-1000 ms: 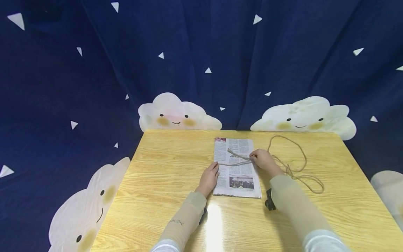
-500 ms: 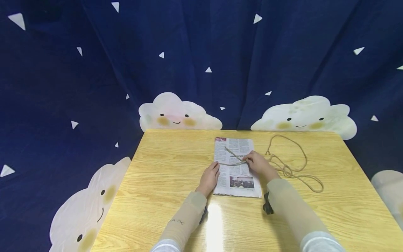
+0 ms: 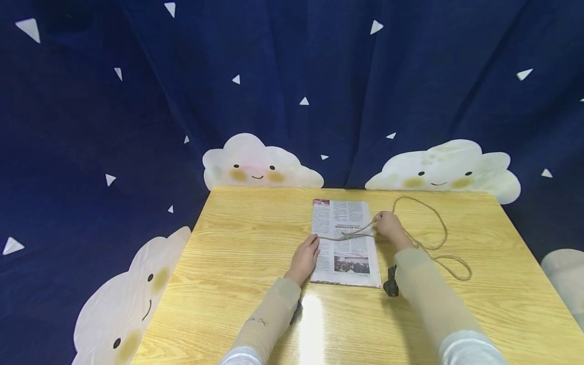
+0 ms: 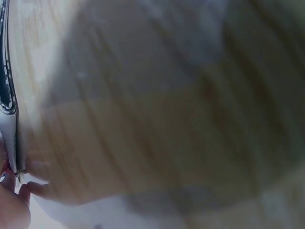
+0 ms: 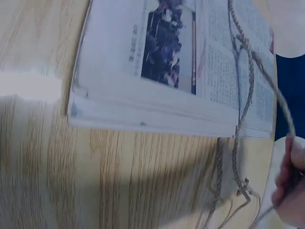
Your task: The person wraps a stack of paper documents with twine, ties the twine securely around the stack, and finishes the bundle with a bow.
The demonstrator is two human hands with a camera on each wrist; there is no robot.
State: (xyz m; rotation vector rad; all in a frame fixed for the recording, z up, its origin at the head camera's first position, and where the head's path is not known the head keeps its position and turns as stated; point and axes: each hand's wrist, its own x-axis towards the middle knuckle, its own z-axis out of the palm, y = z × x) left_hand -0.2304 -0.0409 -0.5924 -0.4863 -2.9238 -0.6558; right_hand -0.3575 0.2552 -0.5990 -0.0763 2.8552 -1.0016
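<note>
A folded newspaper stack [image 3: 347, 276] lies on the table with a thin twine rope [image 3: 329, 239] across its top. At its left edge, my left hand [image 3: 303, 258] holds the rope with its fingertips. The left wrist view catches only a few fingers [image 4: 14, 202] beside the paper's edge. My right hand [image 3: 389, 225] pinches a strand of the rope just past the stack's right edge. That strand slants up from a crossing [image 3: 349, 235] over the paper. In the right wrist view, the pinched rope [image 5: 281, 102] rises off the paper toward the right hand [image 5: 291, 188].
Loose loops of rope [image 3: 444, 230] lie on the wooden table [image 3: 246, 228] to the right of the stack. A dark blue curtain [image 3: 274, 61] with printed clouds hangs behind the table. Small black devices [image 3: 391, 284] sit at the wrists.
My right hand reached left over the paper, then moved back right, drawing the rope end with it. The free end that pointed up-left now runs to the right. The left hand stayed put.
</note>
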